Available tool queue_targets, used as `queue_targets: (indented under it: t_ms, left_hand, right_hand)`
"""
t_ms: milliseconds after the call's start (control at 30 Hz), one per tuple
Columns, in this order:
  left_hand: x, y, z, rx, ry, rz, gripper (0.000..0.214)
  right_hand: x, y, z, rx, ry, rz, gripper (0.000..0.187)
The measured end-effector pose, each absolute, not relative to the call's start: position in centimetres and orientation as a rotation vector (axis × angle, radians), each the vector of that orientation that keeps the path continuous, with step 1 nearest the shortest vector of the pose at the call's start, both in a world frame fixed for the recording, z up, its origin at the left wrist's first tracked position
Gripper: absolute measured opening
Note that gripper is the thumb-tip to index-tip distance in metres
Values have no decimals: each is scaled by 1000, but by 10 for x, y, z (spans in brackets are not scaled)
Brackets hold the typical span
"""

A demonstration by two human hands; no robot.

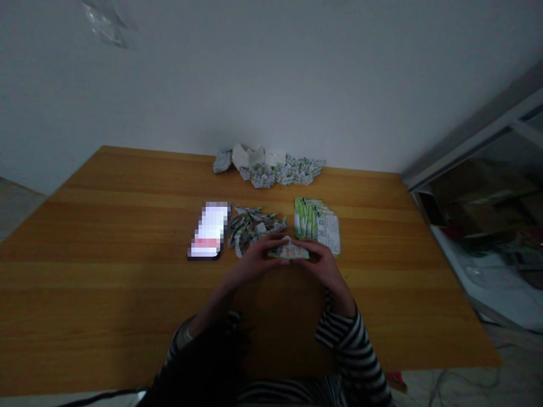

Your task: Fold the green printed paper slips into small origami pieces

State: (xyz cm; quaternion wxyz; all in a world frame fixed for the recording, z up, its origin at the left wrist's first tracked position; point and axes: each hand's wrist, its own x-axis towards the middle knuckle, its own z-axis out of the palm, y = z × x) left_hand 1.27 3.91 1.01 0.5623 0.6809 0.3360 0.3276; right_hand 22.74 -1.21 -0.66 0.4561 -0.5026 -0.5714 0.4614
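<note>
Holding a small folded paper [291, 249] in left hand [255, 255] and right hand [323, 261], between the tabletop's [127, 254] near and far edges. Pinch softly and keep paper corners matched.

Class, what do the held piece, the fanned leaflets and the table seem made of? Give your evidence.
Held piece: probably paper, finish unclear; coloured print and folds show. Leaflets: printed paper, gloss uncertain; thin, overlapping sheets. Table: smooth, probably wood or laminate; grain bands show.

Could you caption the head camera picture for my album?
Left hand and right hand hold folded paper at a wooden table, near a phone and printed sheets.
</note>
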Motion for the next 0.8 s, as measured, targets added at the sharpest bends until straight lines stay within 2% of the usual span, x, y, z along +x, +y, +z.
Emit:
queue_targets:
  t_ms: [67,267,533,667,800]
  left_hand:
    - [13,38,11,1591,796,751,50]
    - [15,37,14,1500,870,779,46]
    - [19,37,12,1419,981,845,30]
    - [25,35,5,1379,1100,934,18]
    - [30,32,0,1328,1200,943,16]
  right_hand:
    - [227,-12,-6,-1240,-1379,1136,42]
    - [228,-12,-7,-1196,-1333,1178,47]
    - [227,-12,-10,-1152,-1350,1172,49]
    - [219,-11,-9,-1182,-1268,1178,37]
    - [211,-11,-11,-1292,-1152,1103,19]
